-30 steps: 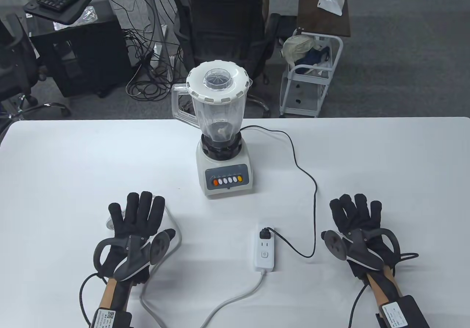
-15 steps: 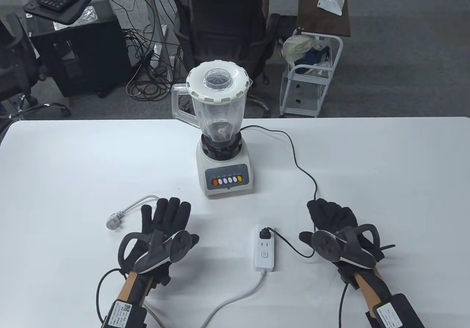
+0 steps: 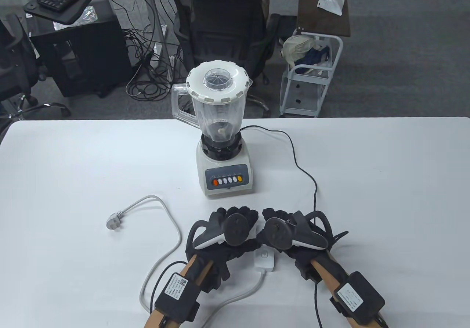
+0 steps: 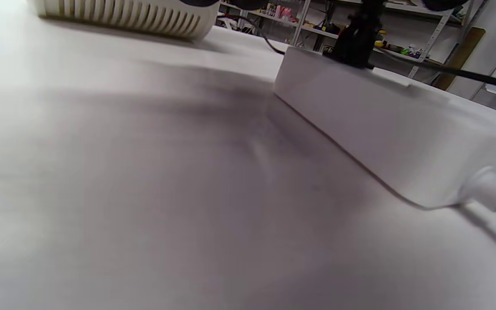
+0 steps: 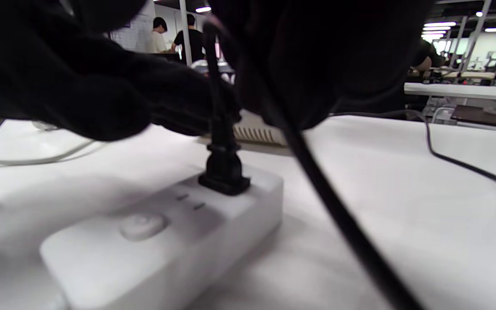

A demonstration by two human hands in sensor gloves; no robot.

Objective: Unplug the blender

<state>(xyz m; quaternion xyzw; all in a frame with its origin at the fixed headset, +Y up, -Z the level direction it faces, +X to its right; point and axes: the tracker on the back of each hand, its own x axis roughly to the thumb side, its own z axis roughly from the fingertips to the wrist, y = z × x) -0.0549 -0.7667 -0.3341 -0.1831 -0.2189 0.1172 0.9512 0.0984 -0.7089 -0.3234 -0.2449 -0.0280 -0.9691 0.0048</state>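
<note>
Both hands, left hand (image 3: 224, 232) and right hand (image 3: 290, 232), cover the power strip (image 3: 264, 260) at lower centre; grips cannot be told. The black plug (image 5: 223, 170) sits in it. The blender (image 3: 220, 129) jar holds a pale scrap.

Blender (image 3: 224, 137) stands behind the power strip (image 3: 265, 260); loose plug (image 3: 113, 222) lies left.

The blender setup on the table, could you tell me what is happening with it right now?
A person in sensor gloves is unplugging the blender. Both hands have closed in over the white power strip: the left hand beside it, the right hand over its far end. The black plug is not yet out of the socket, and the right hand's fingers are around its cord just above it.
</note>
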